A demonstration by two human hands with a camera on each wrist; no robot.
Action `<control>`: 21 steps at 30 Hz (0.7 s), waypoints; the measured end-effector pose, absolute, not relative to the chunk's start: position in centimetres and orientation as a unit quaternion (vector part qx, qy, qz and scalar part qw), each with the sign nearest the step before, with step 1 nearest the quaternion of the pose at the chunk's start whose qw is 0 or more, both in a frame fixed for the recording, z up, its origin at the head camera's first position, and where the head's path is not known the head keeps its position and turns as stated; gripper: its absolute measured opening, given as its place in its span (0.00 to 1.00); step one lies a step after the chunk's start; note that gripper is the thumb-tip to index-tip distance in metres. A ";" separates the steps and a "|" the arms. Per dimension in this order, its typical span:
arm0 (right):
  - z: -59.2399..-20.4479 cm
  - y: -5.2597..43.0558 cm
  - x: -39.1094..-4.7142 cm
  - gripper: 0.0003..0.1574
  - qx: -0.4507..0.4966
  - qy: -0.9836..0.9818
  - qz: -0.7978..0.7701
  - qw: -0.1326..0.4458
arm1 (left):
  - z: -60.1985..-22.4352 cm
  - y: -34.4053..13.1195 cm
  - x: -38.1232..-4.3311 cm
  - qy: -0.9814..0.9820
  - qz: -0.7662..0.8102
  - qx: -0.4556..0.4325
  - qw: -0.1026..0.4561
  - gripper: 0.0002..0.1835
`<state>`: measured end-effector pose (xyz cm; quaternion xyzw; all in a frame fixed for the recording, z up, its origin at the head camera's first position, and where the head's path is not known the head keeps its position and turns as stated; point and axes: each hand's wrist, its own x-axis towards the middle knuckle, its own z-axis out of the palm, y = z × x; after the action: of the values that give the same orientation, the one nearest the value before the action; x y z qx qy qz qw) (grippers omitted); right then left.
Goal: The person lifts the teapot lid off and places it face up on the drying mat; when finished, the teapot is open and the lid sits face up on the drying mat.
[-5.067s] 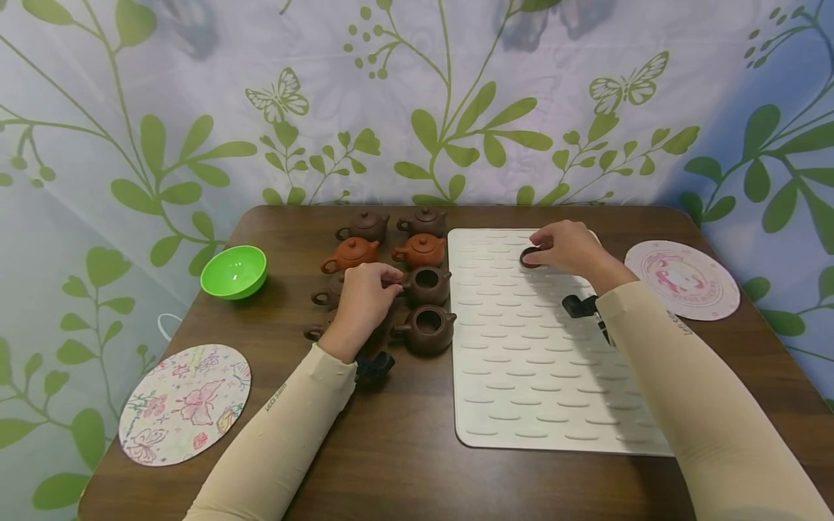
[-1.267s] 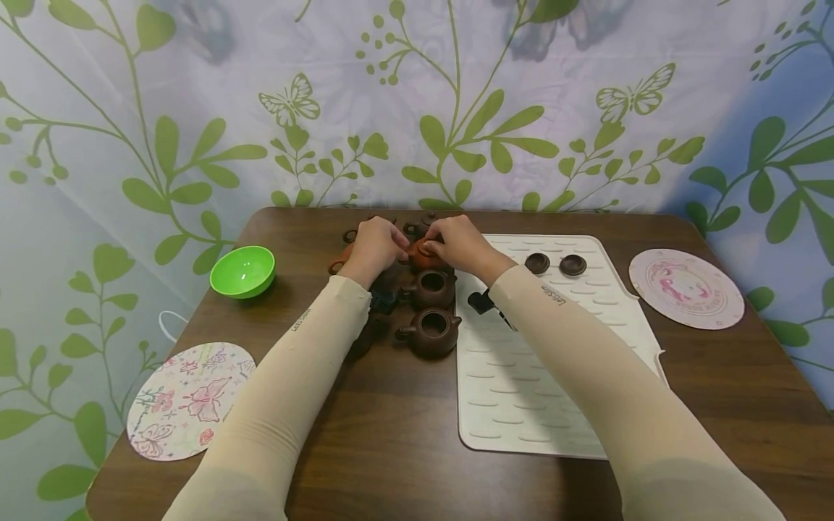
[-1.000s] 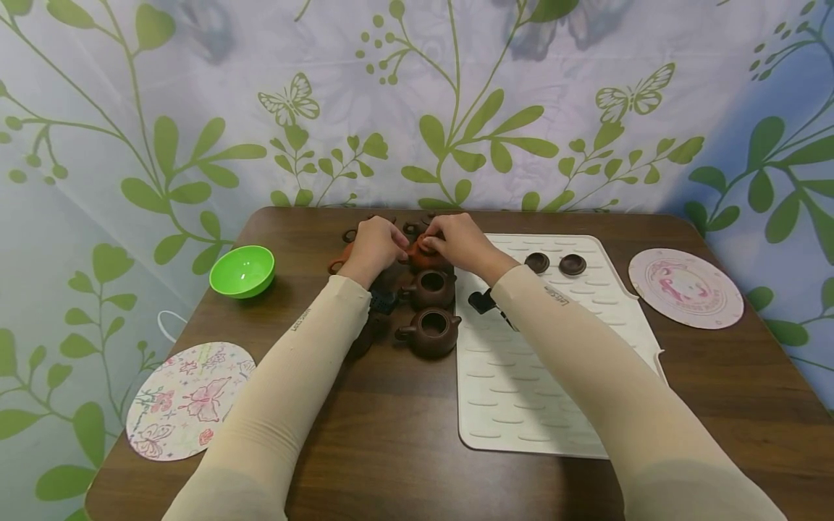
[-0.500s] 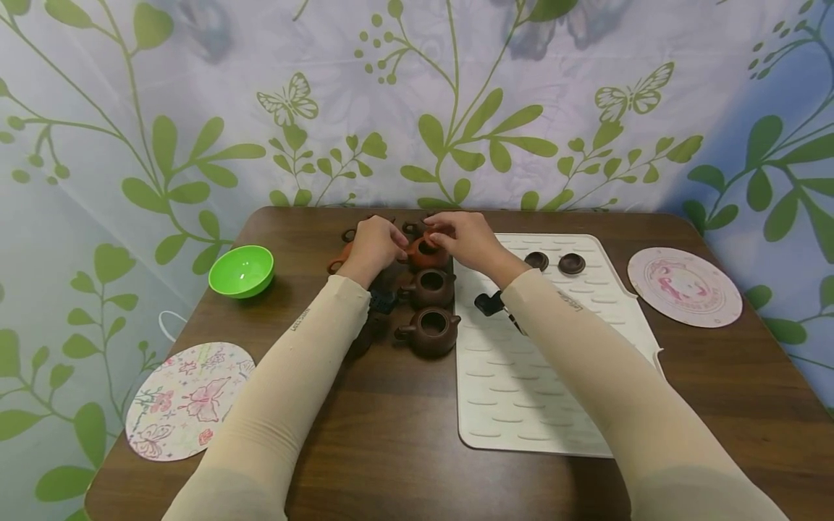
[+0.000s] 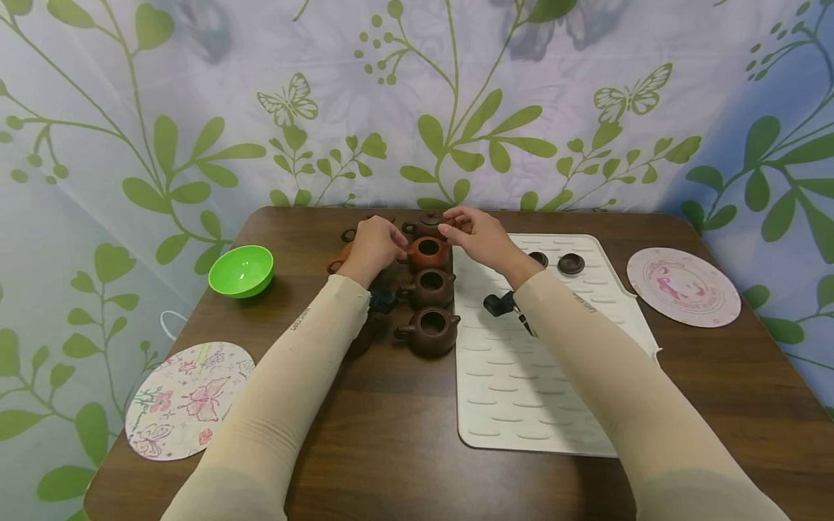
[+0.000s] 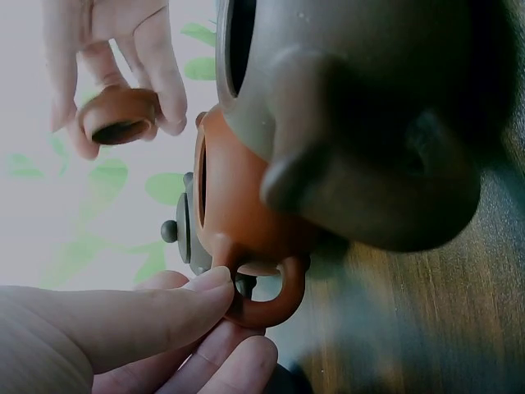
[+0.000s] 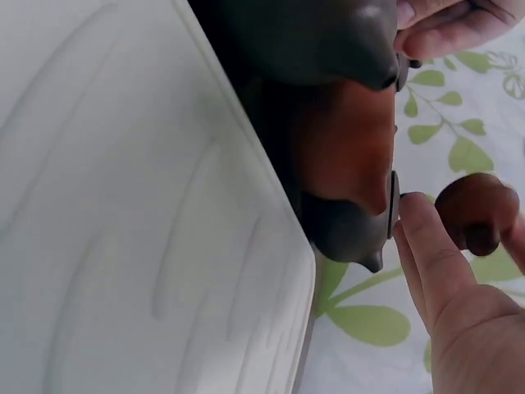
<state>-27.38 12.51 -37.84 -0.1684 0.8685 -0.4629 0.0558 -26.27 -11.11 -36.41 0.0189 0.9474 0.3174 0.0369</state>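
Observation:
In the head view my left hand (image 5: 370,250) reaches to the handle of an orange-brown clay teapot (image 5: 426,262), whose top hole is uncovered. The left wrist view shows thumb and fingers pinching that handle (image 6: 279,308). My right hand (image 5: 483,237) is just right of the pot, over the mat's back edge. Between its fingers is the small orange-brown teapot lid (image 6: 127,103), hollow side showing in the left wrist view. Two dark brown teapots, one (image 5: 433,293) behind another (image 5: 435,344), stand lidless in front. A lidded dark teapot (image 5: 430,224) is behind.
Two dark lids, one (image 5: 570,263) plain and one (image 5: 539,258) partly behind the right sleeve, lie on the white ridged mat (image 5: 495,405). My left arm mostly hides a second teapot column. A green bowl (image 5: 242,275) and round placemats, left (image 5: 189,405) and right (image 5: 684,289), lie farther out.
Earlier my right hand set a dark lid on the mat, then gripped the orange-brown lid. It has lifted that lid off and moved right. My left hand shifted to the orange-brown pot's handle.

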 end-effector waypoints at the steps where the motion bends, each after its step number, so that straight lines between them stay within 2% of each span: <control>1: -37.9 12.7 -27.4 0.36 -0.161 0.870 -0.462 0.053 | -36.4 -11.1 -26.3 0.947 0.319 0.018 0.037 0.06; 6: -37.9 13.7 -27.3 0.37 -0.134 0.883 -0.448 0.034 | -36.3 -11.1 -26.2 0.946 0.321 0.019 0.038 0.05; 14: -37.7 15.3 -27.2 0.30 -0.108 0.893 -0.436 0.014 | -36.3 -11.1 -26.0 0.945 0.326 0.017 0.039 0.05; 21: -37.3 17.2 -26.9 0.28 -0.081 0.901 -0.427 0.010 | -36.4 -11.1 -26.1 0.945 0.324 0.018 0.039 0.05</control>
<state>-26.87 17.22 -37.27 -0.0807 0.9006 -0.4271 0.0103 -26.12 -11.07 -36.38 0.0185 0.9452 0.3236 0.0388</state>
